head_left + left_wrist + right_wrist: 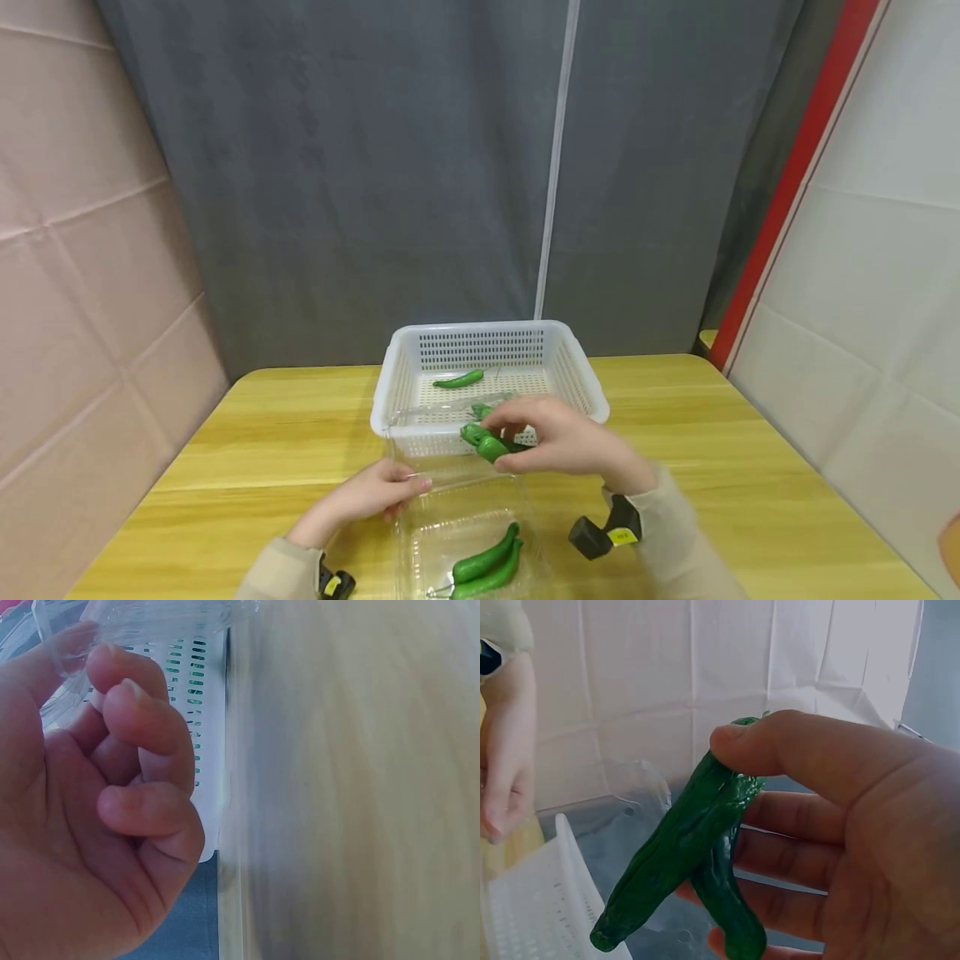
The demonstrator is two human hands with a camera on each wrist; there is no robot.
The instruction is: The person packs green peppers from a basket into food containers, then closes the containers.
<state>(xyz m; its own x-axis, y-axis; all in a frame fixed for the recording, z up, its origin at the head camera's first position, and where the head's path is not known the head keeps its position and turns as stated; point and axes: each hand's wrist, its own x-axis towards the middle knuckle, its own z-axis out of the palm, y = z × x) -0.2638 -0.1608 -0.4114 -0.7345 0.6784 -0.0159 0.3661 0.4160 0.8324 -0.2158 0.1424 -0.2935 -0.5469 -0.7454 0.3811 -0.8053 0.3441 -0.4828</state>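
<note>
In the head view my right hand [558,442] pinches green peppers [491,448] above the near rim of the white basket [381,400]. The right wrist view shows two peppers [667,847] crossed between the thumb and fingers of that hand [817,802]. My left hand [375,490] holds the left edge of a clear hinged plastic box [450,500]; its thumb and forefinger are on the plastic [150,619] in the left wrist view, the other fingers curled. Two green peppers [487,567] lie in the box's near half. One pepper [459,380] lies in the basket.
The wooden table [262,450] extends to both sides of the box and basket. A grey curtain [360,183] hangs behind it, with pale panels [90,250] at the left and white ones [862,333] at the right. The box's raised lid leans by the basket's near rim.
</note>
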